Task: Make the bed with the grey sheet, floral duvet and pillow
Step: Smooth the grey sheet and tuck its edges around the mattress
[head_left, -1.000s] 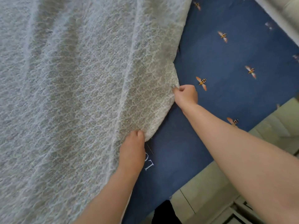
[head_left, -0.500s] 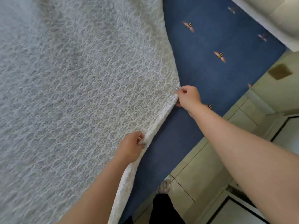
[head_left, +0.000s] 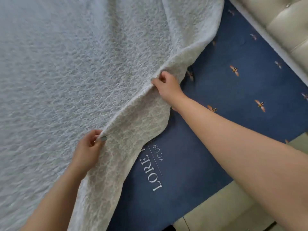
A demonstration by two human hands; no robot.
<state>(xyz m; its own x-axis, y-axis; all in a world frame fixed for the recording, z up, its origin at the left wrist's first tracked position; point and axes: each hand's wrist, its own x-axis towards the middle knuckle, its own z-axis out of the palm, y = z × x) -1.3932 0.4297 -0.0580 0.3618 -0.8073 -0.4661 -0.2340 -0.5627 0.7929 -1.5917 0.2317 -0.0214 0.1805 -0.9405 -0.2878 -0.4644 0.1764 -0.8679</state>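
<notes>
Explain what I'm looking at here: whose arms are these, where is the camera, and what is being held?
There is no machine. A person is working with two bare hands, and the single camera sits on their head, looking forward and down, so the arms reach in from the bottom of the picture. The pale textured cloth covering most of the view is the sheet. The left hand and right hand each pinch it, lifting a ridge of cloth between them near its edge. Beneath lies a blue surface with printed bees and lettering, seemingly the mattress, part uncovered. A cream padded panel shows top right, and floor bottom right.
</notes>
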